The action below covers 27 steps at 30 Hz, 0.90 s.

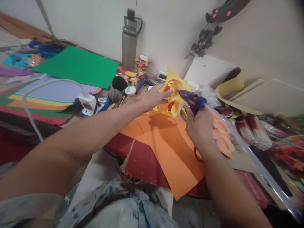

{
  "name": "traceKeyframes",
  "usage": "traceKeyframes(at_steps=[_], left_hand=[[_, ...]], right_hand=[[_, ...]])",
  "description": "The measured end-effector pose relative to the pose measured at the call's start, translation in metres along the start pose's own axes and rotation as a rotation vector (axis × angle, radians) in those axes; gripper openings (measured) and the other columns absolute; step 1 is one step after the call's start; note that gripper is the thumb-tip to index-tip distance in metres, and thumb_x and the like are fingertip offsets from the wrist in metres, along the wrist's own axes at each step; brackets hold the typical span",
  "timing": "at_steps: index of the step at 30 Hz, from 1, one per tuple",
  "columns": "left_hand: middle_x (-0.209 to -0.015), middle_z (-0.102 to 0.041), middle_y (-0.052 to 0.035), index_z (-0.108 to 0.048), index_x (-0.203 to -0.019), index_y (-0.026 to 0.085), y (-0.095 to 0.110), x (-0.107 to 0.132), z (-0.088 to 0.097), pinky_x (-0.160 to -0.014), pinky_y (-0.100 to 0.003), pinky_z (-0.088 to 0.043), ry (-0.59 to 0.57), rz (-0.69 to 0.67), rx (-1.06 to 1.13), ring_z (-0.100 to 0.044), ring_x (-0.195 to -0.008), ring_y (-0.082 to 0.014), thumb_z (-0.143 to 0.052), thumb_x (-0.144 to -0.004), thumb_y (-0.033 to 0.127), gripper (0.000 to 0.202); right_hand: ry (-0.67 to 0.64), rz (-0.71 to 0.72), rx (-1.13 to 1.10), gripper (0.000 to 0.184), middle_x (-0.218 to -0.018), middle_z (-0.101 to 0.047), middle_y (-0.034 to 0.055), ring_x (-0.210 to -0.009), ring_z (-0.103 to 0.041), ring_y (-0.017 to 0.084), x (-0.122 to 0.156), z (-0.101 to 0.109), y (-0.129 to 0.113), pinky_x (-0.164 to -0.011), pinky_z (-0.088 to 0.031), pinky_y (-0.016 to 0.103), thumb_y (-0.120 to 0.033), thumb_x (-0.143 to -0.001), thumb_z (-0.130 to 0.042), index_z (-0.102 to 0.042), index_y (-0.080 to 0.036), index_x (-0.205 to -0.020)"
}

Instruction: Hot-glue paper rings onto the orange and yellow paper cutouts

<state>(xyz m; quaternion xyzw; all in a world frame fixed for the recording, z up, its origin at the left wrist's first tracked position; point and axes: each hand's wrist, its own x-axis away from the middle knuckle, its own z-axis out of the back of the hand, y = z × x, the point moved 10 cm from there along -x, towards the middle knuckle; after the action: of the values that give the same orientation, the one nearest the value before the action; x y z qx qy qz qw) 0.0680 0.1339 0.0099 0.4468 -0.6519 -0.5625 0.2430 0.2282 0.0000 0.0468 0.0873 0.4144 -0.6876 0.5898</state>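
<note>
My left hand grips a yellow paper craft piece by its left side and holds it tilted up above the table. Paper rings are stuck on it: a yellow one near the top and a red and yellow one lower down. My right hand is closed round the handle of a blue glue gun. The gun's nozzle points left and touches or nearly touches the upper ring. An orange paper sheet lies under both hands, hanging over the table's front edge.
A grey water bottle stands at the wall. A green sheet and stacked coloured papers lie at the left, with a white adapter and cable. Tape rolls, small cups and craft scraps crowd the back. Packed sticks lie at the right.
</note>
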Motion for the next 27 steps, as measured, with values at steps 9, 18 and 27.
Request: traceKeyframes(at_steps=[9, 18, 27], left_hand=[[-0.118, -0.081, -0.0079, -0.075, -0.115, 0.017, -0.005, -0.002, 0.002, -0.091, -0.029, -0.066, -0.022, 0.052, 0.081, -0.076, -0.099, -0.0145, -0.085, -0.100, 0.034, 0.025], [-0.115, -0.085, -0.0089, -0.078, -0.111, 0.016, -0.018, 0.004, -0.012, -0.093, -0.034, -0.069, -0.106, 0.147, 0.167, -0.080, -0.095, -0.0168, -0.088, -0.096, 0.047, 0.035], [-0.116, -0.085, -0.0096, -0.079, -0.109, 0.017, -0.013, 0.007, -0.013, -0.081, -0.028, -0.067, -0.099, 0.136, 0.175, -0.080, -0.096, -0.0178, -0.070, -0.110, 0.045, 0.029]], right_hand=[[-0.050, -0.013, -0.199, 0.045, -0.110, -0.081, 0.0167, -0.105, -0.075, 0.039, 0.004, -0.001, -0.001, -0.100, -0.059, 0.060, -0.059, -0.096, -0.067, -0.071, -0.023, -0.122], [0.053, 0.002, -0.156, 0.040, -0.110, -0.079, 0.0169, -0.108, -0.073, 0.040, 0.003, 0.008, -0.002, -0.102, -0.057, 0.063, -0.056, -0.095, -0.065, -0.072, -0.023, -0.117], [0.006, 0.045, -0.087, 0.049, -0.121, -0.078, 0.0233, -0.117, -0.072, 0.044, 0.003, 0.002, -0.007, -0.104, -0.056, 0.064, -0.058, -0.098, -0.057, -0.070, -0.020, -0.126]])
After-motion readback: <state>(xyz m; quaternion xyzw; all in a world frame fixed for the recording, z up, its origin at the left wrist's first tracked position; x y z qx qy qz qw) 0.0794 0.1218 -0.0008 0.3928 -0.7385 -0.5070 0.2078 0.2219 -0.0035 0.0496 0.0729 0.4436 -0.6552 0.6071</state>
